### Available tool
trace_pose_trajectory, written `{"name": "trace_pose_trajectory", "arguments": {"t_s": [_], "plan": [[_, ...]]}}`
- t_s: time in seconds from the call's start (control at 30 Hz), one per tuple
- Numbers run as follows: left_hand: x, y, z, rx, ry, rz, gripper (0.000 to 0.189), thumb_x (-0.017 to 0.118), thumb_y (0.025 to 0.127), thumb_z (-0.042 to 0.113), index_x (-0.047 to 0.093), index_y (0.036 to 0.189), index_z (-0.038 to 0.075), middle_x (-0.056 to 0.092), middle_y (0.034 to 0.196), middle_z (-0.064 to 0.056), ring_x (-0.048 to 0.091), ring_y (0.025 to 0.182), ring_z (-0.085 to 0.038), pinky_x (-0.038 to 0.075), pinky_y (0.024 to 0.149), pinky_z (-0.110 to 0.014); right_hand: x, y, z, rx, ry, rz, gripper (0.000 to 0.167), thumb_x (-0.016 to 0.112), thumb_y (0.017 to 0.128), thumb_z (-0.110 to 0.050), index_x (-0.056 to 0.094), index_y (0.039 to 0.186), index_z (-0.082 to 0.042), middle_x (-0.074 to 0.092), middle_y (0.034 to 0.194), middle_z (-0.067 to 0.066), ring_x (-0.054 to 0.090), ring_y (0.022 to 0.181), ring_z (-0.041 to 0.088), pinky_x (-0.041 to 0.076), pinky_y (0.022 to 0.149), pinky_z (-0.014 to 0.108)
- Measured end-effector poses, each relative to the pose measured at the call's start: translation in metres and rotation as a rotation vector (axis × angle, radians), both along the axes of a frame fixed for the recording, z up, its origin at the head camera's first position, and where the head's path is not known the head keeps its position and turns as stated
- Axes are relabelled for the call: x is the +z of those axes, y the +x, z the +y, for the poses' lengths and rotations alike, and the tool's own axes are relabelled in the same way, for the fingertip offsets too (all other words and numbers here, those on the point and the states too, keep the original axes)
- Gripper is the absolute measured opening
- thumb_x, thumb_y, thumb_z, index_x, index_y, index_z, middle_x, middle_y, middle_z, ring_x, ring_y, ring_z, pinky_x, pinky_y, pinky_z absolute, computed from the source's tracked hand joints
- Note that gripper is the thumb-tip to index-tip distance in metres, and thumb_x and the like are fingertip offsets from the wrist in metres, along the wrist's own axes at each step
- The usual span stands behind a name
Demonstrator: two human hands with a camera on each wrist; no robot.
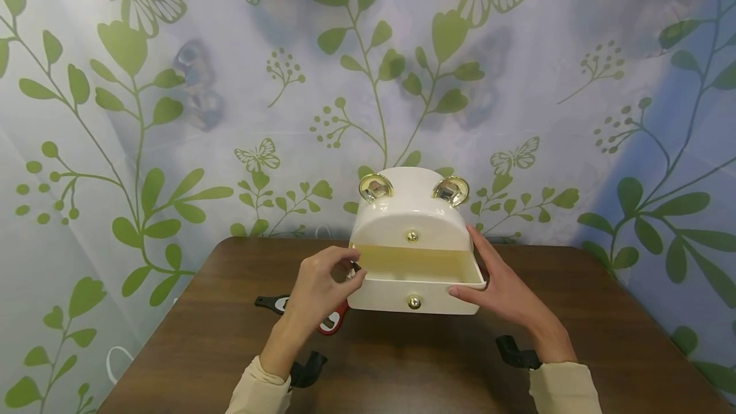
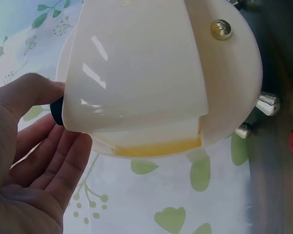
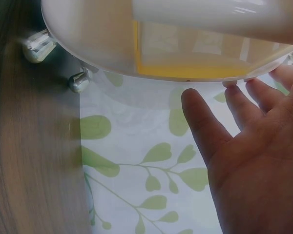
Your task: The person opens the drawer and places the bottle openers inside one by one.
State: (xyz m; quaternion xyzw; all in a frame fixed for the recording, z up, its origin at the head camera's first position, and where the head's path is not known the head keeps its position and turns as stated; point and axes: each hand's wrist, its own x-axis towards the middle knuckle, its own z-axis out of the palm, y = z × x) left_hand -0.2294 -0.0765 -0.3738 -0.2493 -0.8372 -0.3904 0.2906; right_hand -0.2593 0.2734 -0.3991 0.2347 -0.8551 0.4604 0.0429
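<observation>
A white rounded drawer box (image 1: 414, 209) has two shiny gold-rimmed domes on top and small gold knobs. Its lower drawer (image 1: 411, 296) is pulled out toward me, and its visible inside is bare. At the drawer's left corner, my left hand (image 1: 321, 283) pinches a small black object (image 2: 57, 112) between thumb and finger; most of it is hidden, so I cannot tell its kind. My right hand (image 1: 508, 292) grips the box from the right, thumb on the drawer front and fingers along the side.
On the brown table (image 1: 402, 369), a black flat tool (image 1: 269, 302) and a red flat tool (image 1: 336, 319), resembling bottle openers, lie partly behind my left hand. Black straps (image 1: 307, 369) sit at both wrists. A leaf-patterned cloth (image 1: 241, 82) hangs behind the table.
</observation>
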Motion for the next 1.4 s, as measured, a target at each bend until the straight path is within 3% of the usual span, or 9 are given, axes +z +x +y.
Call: {"name": "trace_pose_trajectory", "arguments": {"t_s": [0.2,0.5,0.67,0.83,0.97,1.23,1.4], "plan": [[-0.001,-0.001,0.000,-0.022,0.049,0.004,0.029,0.088,0.079,0.006,0.075,0.105,0.002,0.065,0.088,-0.006,0.068,0.075,-0.016,0.062,0.069,-0.036,0.000,0.000,0.000,-0.015,0.018,0.005,0.114,0.085,0.086,-0.029,0.003,0.163,-0.048,0.014,0.168,0.011,0.059,0.116,0.038,0.061,0.074,0.033],[-0.001,0.001,0.001,-0.012,0.020,-0.021,0.029,0.089,0.079,0.009,0.075,0.105,0.006,0.073,0.092,-0.003,0.067,0.083,-0.016,0.061,0.072,-0.035,0.001,0.001,0.000,0.008,-0.011,-0.015,0.114,0.085,0.087,-0.026,0.003,0.164,-0.044,0.019,0.164,0.012,0.061,0.112,0.038,0.063,0.073,0.034],[-0.001,0.001,0.001,-0.019,0.008,-0.020,0.026,0.088,0.081,0.008,0.075,0.104,0.004,0.075,0.094,-0.006,0.068,0.084,-0.018,0.061,0.074,-0.039,0.001,0.001,0.000,0.007,-0.011,-0.019,0.114,0.085,0.087,-0.026,0.003,0.164,-0.044,0.020,0.163,0.013,0.061,0.112,0.038,0.062,0.074,0.034],[0.000,0.001,0.002,-0.020,-0.008,-0.016,0.024,0.086,0.083,0.008,0.076,0.104,0.003,0.076,0.096,-0.009,0.069,0.086,-0.019,0.061,0.077,-0.035,0.001,0.001,-0.001,0.007,-0.017,-0.023,0.115,0.085,0.087,-0.025,0.003,0.166,-0.037,0.026,0.157,0.014,0.062,0.109,0.037,0.062,0.074,0.034],[0.000,0.000,0.000,-0.021,-0.016,-0.005,0.024,0.086,0.083,0.007,0.076,0.104,0.003,0.076,0.096,-0.008,0.069,0.086,-0.018,0.061,0.078,-0.034,0.001,0.000,-0.001,0.007,-0.021,-0.022,0.115,0.085,0.087,-0.025,0.003,0.165,-0.042,0.028,0.154,0.014,0.063,0.109,0.038,0.062,0.075,0.034],[0.001,-0.005,-0.015,-0.011,0.018,0.049,0.021,0.085,0.083,0.006,0.076,0.102,0.003,0.076,0.096,-0.008,0.071,0.086,-0.021,0.062,0.078,-0.042,0.001,0.000,-0.001,0.018,-0.038,-0.029,0.114,0.084,0.087,-0.023,0.004,0.163,-0.046,0.023,0.159,0.014,0.063,0.110,0.040,0.062,0.074,0.034],[0.003,-0.008,-0.029,0.018,0.047,0.034,0.020,0.085,0.084,0.007,0.076,0.102,0.006,0.077,0.096,-0.005,0.073,0.087,-0.019,0.061,0.079,-0.041,0.002,0.001,-0.001,0.012,-0.033,-0.032,0.114,0.085,0.087,-0.023,0.003,0.163,-0.047,0.023,0.159,0.014,0.063,0.110,0.040,0.062,0.074,0.034]]}}
